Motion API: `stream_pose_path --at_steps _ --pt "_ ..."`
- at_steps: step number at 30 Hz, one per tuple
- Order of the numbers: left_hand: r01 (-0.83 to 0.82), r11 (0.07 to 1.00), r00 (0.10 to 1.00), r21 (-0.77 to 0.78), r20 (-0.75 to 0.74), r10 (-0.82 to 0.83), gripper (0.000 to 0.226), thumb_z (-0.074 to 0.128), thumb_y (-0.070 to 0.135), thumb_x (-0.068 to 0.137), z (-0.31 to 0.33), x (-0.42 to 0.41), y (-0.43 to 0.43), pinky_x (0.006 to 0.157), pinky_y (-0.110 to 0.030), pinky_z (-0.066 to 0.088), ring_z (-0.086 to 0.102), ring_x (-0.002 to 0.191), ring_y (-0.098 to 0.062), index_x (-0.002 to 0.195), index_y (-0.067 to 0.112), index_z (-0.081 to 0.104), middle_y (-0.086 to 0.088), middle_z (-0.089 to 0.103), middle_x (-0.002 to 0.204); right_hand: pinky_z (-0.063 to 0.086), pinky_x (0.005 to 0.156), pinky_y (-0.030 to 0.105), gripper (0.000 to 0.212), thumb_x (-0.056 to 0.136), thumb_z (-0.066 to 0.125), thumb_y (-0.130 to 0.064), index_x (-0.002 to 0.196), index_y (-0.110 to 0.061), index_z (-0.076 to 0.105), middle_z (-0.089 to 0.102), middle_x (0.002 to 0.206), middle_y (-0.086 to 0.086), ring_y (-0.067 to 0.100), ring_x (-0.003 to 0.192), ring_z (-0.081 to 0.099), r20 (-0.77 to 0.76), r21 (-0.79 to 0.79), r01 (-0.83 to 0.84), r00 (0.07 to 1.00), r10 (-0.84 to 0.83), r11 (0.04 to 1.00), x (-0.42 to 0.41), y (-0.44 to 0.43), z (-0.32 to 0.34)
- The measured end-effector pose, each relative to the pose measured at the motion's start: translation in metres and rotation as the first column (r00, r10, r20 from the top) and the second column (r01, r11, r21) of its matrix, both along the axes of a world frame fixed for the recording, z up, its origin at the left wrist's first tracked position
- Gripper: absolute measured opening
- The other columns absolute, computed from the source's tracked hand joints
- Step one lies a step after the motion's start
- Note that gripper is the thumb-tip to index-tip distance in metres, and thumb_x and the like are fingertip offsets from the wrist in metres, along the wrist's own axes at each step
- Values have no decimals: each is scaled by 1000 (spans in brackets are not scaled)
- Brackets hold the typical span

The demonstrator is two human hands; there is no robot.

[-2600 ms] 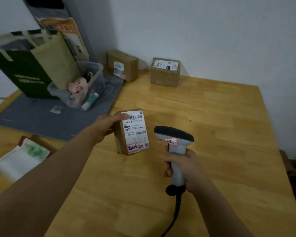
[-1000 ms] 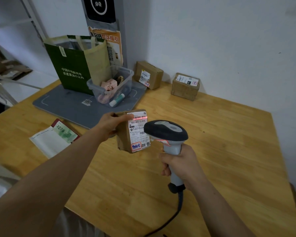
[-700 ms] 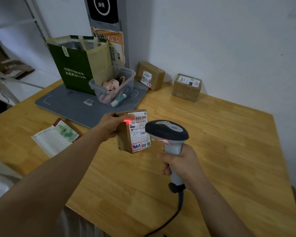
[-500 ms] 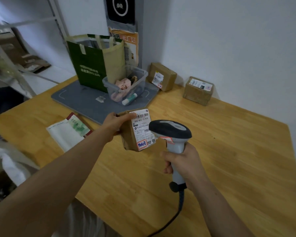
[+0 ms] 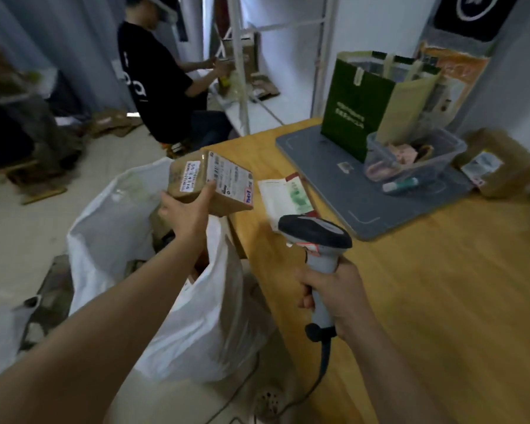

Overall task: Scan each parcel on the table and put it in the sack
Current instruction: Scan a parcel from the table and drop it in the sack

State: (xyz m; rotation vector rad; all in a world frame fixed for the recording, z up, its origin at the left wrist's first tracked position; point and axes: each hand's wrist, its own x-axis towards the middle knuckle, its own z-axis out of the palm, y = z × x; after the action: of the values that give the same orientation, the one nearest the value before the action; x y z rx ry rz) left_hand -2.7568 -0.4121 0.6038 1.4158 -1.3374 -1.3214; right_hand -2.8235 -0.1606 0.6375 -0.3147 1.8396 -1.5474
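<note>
While grasped by the left hand (image 5: 185, 215), the parcel (image 5: 208, 182) is held in the air above the open mouth of the sack (image 5: 208, 316), just beside the left edge of the bench (image 5: 441, 301). It is a brown carton, tilted, with one white label on its upper face and another on the side facing the camera. The thumb lies against its near face; the fingers wrap the opposite side.

The sack is white plastic and stands on the floor against the bench edge. Brown shapes show inside it but are too dim to identify.

The right hand (image 5: 334, 298) is clenched around the grey handle of the scanner (image 5: 314, 232). The scanner's dark head is over the bench, near the parcel but apart from it. A cable (image 5: 323, 362) runs down from the handle base.

A booklet (image 5: 285, 195) lies flat on the bench between the parcel and a grey mat (image 5: 334, 166). On the mat stand a green bag (image 5: 355, 108) and, touching it, a clear tub (image 5: 416, 160) holding small items. A second parcel (image 5: 502, 166), blurred, sits at the mat's far right edge.

Beyond the bench, a seated person (image 5: 153, 87) in dark clothing faces a white shelf frame (image 5: 242, 71).
</note>
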Motion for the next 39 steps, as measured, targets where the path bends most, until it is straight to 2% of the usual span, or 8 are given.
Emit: stream_pose_path --at_steps 4,8,14,17,22,30,35,39 --pt "-269 961 953 69 163 255 111 76 59 67 -19 53 -35 110 -43 36 32 135 -32 151 15 18 -14 22 148 55 62 43 16 79 70 -1 69 -3 57 54 46 5 17 38 51 48 25 -89 995 87 996 15 -27 -10" --pt "-388 907 903 165 266 338 121 81 61 54 -41 80 -60 100 -55 44 37 131 -38 149 16 21 -16 26 147 57 63 42 13 78 72 -3 79 -4 59 57 51 4 15 40 53 64 58 -107 993 104 993 20 -36 -15" --pt "-201 905 978 374 129 164 136 84 76 16 -150 64 -146 87 -46 53 59 115 -29 135 23 45 -8 54 135 55 53 33 12 79 69 0 76 -2 57 54 49 6 17 39 50 75 90 -28 997 21 996 10 -32 -17" --pt "-102 954 976 282 216 41 94 75 54 69 -84 20 -67 98 -50 47 42 131 -36 144 12 36 -16 37 145 54 51 34 11 79 68 2 80 2 57 52 50 8 17 37 49 114 90 55 991 -65 994 1 -25 -18" --pt "347 938 900 8 280 -335 73 62 31 90 -49 -63 22 111 -40 33 26 141 -29 151 14 25 -11 15 156 53 51 34 11 79 66 6 80 -1 58 49 53 12 17 37 43 253 -26 274 932 -259 961 -24 1 -9" --pt "848 454 530 -274 406 -744 67 61 27 93 -7 -201 153 111 -39 32 26 140 -27 150 13 28 -10 21 153 51 45 24 14 91 55 -3 79 -9 50 45 49 0 9 34 40 555 -295 707 674 -487 643 -102 84 37" --pt "941 145 279 -305 460 -843 65 61 26 91 19 -273 243 106 -33 31 31 135 -26 147 9 33 -12 29 148 51 47 20 23 95 50 -9 72 -11 48 45 50 -3 7 34 41 626 -444 830 557 -546 337 -151 171 63" --pt "974 -44 92 -220 571 -816 66 61 30 91 17 -329 305 106 -35 36 37 133 -25 147 13 33 -8 29 150 52 49 20 23 94 52 -8 71 -12 46 45 48 -2 8 35 40 657 -403 903 398 -640 148 -177 232 44"
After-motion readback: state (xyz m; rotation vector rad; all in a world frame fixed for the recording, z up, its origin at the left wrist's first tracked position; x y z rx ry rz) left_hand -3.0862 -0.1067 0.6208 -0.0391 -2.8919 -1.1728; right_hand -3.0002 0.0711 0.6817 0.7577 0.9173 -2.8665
